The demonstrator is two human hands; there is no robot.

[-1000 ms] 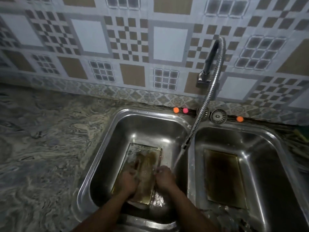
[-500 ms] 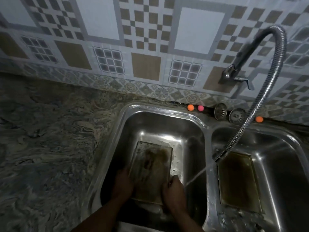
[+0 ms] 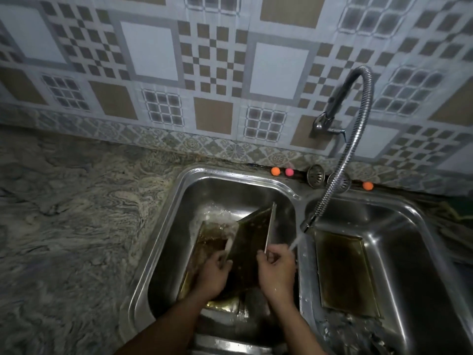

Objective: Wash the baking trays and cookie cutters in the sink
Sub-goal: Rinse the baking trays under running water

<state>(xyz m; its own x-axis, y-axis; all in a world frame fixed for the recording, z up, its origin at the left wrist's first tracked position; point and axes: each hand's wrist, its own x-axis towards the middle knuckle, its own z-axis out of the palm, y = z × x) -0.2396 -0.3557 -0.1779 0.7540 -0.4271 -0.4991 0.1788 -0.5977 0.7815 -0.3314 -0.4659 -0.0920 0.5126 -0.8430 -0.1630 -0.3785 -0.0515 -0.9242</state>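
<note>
A greasy rectangular baking tray (image 3: 252, 242) stands tilted up on its left edge in the left sink basin (image 3: 225, 190). My left hand (image 3: 213, 274) grips its near left edge and my right hand (image 3: 277, 271) grips its raised right rim. Under it lies a second tray (image 3: 208, 243) with brown water on it. A third dirty tray (image 3: 343, 274) lies flat in the right basin (image 3: 414, 231). Water runs from the flexible tap hose (image 3: 340, 170) onto my right hand. No cookie cutters can be made out.
A marbled stone counter (image 3: 71, 226) stretches to the left of the sink. Two drain strainers (image 3: 316, 175) and small orange and pink balls (image 3: 275, 171) sit on the ledge behind the basins. A patterned tiled wall rises behind.
The tray that lay flat in the left basin now tilts up on its left side, revealing another tray beneath. The view has shifted left, so the tap appears further right.
</note>
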